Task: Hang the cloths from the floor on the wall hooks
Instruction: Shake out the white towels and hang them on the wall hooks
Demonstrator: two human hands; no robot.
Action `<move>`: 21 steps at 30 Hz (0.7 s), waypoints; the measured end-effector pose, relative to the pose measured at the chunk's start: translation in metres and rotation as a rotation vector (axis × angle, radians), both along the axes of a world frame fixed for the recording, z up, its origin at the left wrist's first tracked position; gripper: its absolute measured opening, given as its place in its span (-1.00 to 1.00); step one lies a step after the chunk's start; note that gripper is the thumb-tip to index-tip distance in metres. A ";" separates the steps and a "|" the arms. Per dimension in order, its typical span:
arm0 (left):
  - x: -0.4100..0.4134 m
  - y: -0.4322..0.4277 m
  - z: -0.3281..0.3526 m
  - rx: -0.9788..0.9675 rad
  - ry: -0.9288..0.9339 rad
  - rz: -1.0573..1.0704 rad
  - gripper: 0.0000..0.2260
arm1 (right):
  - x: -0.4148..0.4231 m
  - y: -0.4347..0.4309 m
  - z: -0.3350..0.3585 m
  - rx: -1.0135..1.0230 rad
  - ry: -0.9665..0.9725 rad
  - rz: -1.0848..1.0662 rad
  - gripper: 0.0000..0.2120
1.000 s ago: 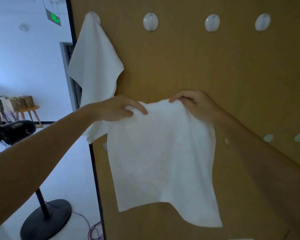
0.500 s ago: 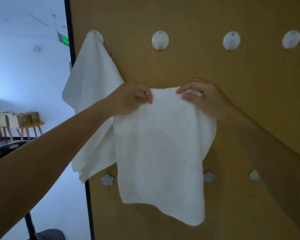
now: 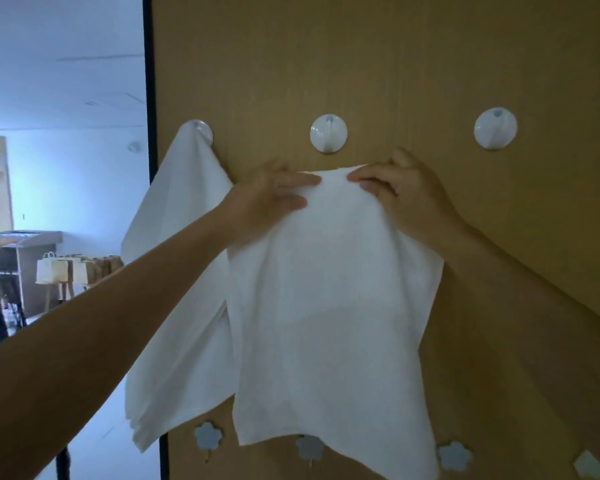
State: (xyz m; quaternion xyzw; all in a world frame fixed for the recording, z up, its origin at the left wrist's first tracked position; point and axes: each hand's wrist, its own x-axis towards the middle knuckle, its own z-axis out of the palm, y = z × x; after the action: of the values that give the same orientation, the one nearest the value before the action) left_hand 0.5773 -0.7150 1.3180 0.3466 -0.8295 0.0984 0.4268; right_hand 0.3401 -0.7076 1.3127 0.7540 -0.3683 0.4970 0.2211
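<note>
I can read no text, label, number or sign from here. The white cloth (image 3: 326, 306), the round wall hooks (image 3: 328, 133) and the wooden panel (image 3: 395, 64) carry no lettering, and the distant paper bags (image 3: 59, 270) are too small to tell.

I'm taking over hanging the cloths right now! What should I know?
Left hand: pinches the top edge of the held cloth.
Right hand: pinches the same edge further right.
The held cloth is up against the wooden wall, its top edge just below the middle round hook, not on it.
Done: the hung cloth drapes from the left round hook.
Left: hook the held cloth and let go. The right round hook is free. The floor is out of view.
</note>
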 end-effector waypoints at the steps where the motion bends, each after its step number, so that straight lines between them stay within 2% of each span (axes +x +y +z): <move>1: -0.004 -0.004 0.004 -0.067 -0.002 0.043 -0.67 | 0.003 -0.004 0.005 -0.037 -0.012 -0.006 -0.80; 5: -0.018 -0.014 0.019 -0.241 0.073 0.139 -0.67 | 0.012 -0.016 0.027 -0.148 -0.063 -0.043 -0.79; 13: -0.009 -0.026 0.038 -0.377 0.174 0.069 -0.65 | 0.023 -0.024 0.050 -0.333 -0.126 0.028 -0.79; 19: -0.011 -0.031 0.053 -0.369 0.203 0.163 -0.66 | 0.034 -0.035 0.065 -0.258 -0.165 -0.007 -0.78; 21: -0.013 -0.034 0.055 -0.375 0.210 0.176 -0.67 | 0.035 -0.040 0.068 -0.205 -0.215 -0.026 -0.67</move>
State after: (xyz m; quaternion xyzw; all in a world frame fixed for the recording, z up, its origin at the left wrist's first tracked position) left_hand 0.5643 -0.7489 1.3734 0.3406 -0.7143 0.2511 0.5574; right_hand 0.3754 -0.7477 1.3807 0.6651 -0.3469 0.6068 0.2628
